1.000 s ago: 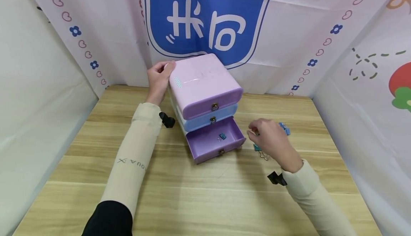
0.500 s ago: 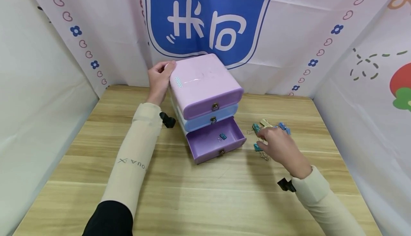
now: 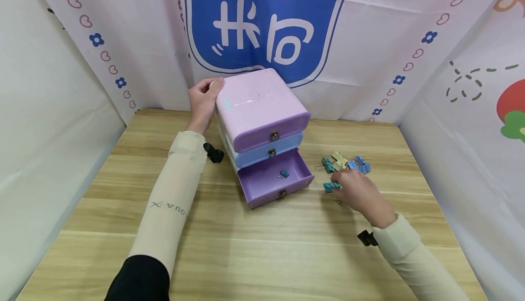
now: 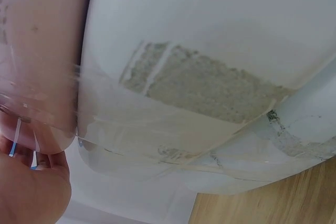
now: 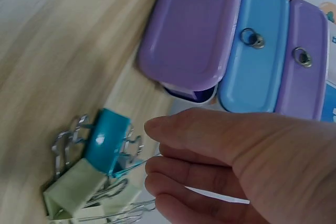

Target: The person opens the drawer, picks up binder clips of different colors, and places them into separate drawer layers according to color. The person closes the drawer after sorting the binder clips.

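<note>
My left hand grips the back left corner of a small stacked drawer box, thumb on the pink top. In the left wrist view its fingers curl at the box's edge. The lowest purple drawer is pulled out and holds a small teal binder clip. My right hand is low over the table, thumb and fingers apart around a larger teal binder clip. Beyond it lie another teal clip, a yellow clip and blue clips. The hand hides part of the group.
The box stands on a wooden table, its middle blue drawer and top purple drawer closed. A printed cloth hangs right behind the table. White side cloths border it left and right.
My right hand has moved from beside the open drawer down and right to the clips, and its thumb has shifted, showing more of the near teal clip. The left hand has not moved.
</note>
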`<state>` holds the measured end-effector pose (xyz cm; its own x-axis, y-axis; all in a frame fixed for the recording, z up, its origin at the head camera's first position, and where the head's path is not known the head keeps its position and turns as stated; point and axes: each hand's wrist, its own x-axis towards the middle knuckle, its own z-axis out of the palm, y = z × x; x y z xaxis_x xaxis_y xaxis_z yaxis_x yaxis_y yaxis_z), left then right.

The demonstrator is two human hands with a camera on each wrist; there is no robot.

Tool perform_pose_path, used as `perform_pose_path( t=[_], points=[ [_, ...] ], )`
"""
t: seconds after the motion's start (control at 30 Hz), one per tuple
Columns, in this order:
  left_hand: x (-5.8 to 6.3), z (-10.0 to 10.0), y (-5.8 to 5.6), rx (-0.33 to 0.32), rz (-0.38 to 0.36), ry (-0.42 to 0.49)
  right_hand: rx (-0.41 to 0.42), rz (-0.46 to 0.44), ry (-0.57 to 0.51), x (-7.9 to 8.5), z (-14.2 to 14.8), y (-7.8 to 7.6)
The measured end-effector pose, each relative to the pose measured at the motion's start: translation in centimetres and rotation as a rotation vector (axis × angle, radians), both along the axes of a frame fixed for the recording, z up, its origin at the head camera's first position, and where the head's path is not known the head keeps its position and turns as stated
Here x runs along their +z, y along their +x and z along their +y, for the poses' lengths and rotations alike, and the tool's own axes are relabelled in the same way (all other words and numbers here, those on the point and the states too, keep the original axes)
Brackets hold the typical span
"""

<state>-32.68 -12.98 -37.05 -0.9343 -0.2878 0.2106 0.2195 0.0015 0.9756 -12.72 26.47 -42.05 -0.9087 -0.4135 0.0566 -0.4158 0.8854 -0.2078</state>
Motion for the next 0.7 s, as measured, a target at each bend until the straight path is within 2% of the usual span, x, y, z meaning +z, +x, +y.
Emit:
perform_pose_path(
  t=[0.4, 0.7],
  points=[
    [0.0, 0.0, -0.1, -0.002, 0.004, 0.0, -0.007, -0.014, 0.071, -1.9, 0.5, -0.8],
    [0.0, 0.0, 0.1, 0.0, -0.006, 0.001, 0.002, 0.014, 0.098, -2.3, 0.5, -1.2]
  ],
)
